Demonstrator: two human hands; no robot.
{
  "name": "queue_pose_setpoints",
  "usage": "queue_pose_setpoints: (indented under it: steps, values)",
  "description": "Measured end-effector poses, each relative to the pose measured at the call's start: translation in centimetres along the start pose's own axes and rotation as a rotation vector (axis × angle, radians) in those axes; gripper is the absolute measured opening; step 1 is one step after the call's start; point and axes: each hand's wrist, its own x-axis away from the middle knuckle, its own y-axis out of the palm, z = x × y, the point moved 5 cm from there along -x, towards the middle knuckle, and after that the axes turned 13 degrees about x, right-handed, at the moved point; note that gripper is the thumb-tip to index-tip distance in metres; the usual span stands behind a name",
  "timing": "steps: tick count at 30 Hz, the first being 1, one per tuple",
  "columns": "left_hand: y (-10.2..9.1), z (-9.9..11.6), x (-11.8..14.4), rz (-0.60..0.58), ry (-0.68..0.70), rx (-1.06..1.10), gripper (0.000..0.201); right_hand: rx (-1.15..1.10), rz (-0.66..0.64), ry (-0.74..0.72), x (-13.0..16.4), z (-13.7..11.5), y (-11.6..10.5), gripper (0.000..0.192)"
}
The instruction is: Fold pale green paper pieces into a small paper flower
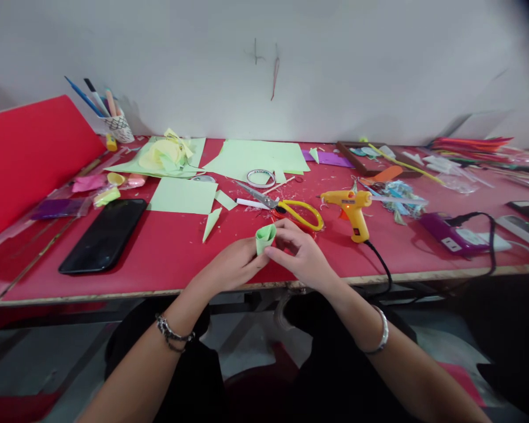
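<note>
Nearest us, at the front edge of the red table [167, 258], we see both hands brought together on a small rolled piece of light green paper [265, 237]: the left hand [233, 265] pinches it from its 8 o'clock side, and the right hand [302, 252] closes on it from 4 o'clock, fingers curled over the top. The roll sits just above the table edge, open end tilted up. A beaded bracelet [173, 335] circles the left wrist and a silver bangle [380, 333] the right. At 10 o'clock from the roll lies a small green paper cone [211, 224]; farther out at 9 o'clock a black phone [104, 235] lies flat. Just beyond the hands, at 12 to 1 o'clock, we find yellow-handled scissors [286, 208], and at 2 o'clock a yellow glue gun [351, 208] standing on the table, its black cord running off the front edge. Beyond the scissors a roll of tape [261, 177] rests beside large green paper sheets [258, 157]. At 3 o'clock, well apart, a purple power strip [450, 235] lies. Farthest, at 10 o'clock against the wall, a patterned cup of pens [118, 126] stands near a heap of crumpled yellow-green paper [165, 154].
</note>
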Motion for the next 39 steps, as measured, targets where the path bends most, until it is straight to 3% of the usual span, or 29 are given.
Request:
queue_pose_setpoints:
  steps: [6, 13, 24, 28, 33, 36, 39]
  values:
    - [0.0, 0.0, -0.3, 0.031, 0.004, -0.03, 0.028, -0.149, 0.009, 0.086, 0.2, 1.3, -0.1, 0.014]
    - [0.0, 0.2, -0.4, 0.095, -0.01, -0.053, 0.024, -0.124, 0.053, 0.145, 0.3, 2.1, -0.2, 0.017]
    - [0.3, -0.2, -0.1, -0.012, -0.072, -0.063, 0.017, -0.221, 0.117, -0.069, 0.8, 1.2, -1.6, 0.03]
    - [0.4, -0.1, -0.1, 0.004, -0.044, -0.102, 0.012, -0.16, 0.086, -0.158, 0.8, 0.8, -1.8, 0.021]
    - [0.6, 0.0, -0.3, 0.012, -0.033, -0.135, 0.016, -0.126, 0.084, -0.136, 0.8, 0.4, -1.8, 0.016]
    - [0.4, 0.0, -0.4, 0.029, -0.037, -0.176, 0.02, -0.107, 0.153, -0.108, 1.0, 0.5, -2.4, 0.015]
    - [0.2, 0.1, -0.3, 0.051, -0.035, -0.239, 0.022, -0.107, 0.352, -0.051, 1.3, 1.1, -4.2, 0.011]
